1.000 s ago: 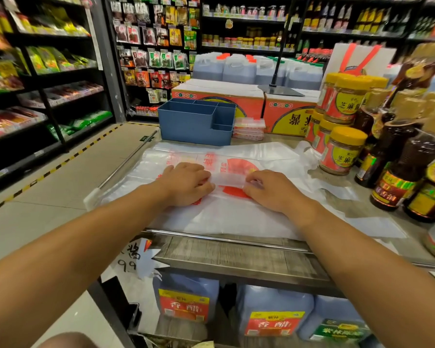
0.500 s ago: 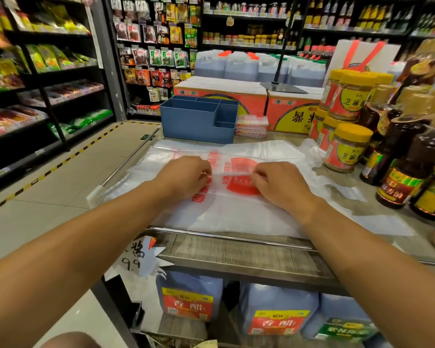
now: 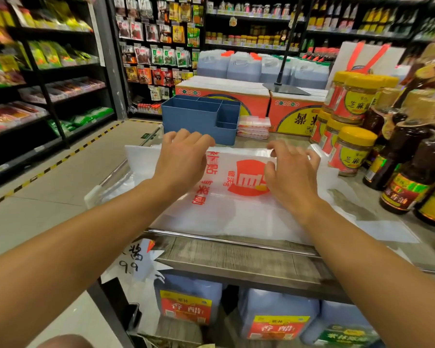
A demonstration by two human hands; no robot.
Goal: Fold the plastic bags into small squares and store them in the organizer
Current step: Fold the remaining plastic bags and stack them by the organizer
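Observation:
A white plastic bag (image 3: 236, 212) with red print lies flat on the counter in front of me. My left hand (image 3: 183, 162) reaches to the bag's far left edge, its fingers curled down over it. Over the red round logo, my right hand (image 3: 293, 174) pinches the bag's far edge between thumb and fingers. The blue organizer (image 3: 199, 119), with several compartments that look empty, stands just behind my left hand.
Jars with yellow lids (image 3: 349, 151) and dark sauce bottles (image 3: 407, 177) crowd the counter's right side. A small stack of clear packs (image 3: 253, 126) sits right of the organizer, with orange cartons (image 3: 294, 114) behind. A metal rail (image 3: 236, 241) runs along the counter's near edge.
Both hands moved away from me, from the bag's middle to its far edge, carrying the bag's fold with them. More of the red print shows now.

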